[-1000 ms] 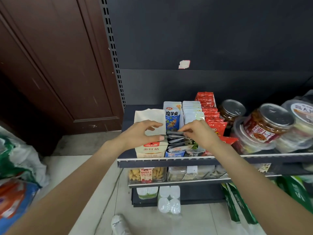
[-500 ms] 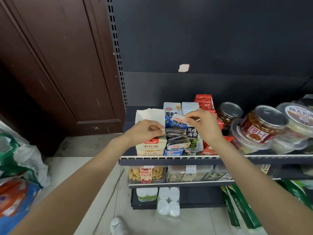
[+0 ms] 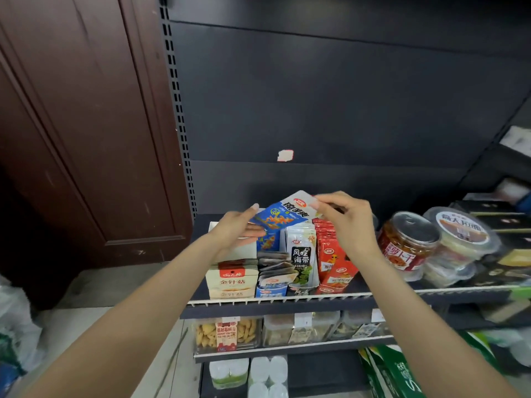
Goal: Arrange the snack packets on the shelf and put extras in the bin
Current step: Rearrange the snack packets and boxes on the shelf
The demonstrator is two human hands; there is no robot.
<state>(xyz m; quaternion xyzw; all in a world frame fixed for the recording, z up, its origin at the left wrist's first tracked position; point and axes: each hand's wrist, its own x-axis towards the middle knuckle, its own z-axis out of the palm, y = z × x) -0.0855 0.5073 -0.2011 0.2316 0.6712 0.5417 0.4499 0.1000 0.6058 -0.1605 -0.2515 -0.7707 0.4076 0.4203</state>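
A blue and white snack packet is lifted above the shelf. My right hand pinches its top right corner. My left hand touches its lower left end with straight fingers. Below it stand rows of packets: blue ones, green and white seaweed ones and red ones. A cream box of packets stands at the left end of the shelf. No bin is in view.
Jars with red labels and round tubs fill the shelf's right side. A lower shelf holds clear boxes of snacks. Bags lie on the floor at left, beside a brown door.
My right hand has pulled a blue packet up out of the rows and raised it. My left hand left the cream box and rose to the packet's lower end. The camera tilted up.
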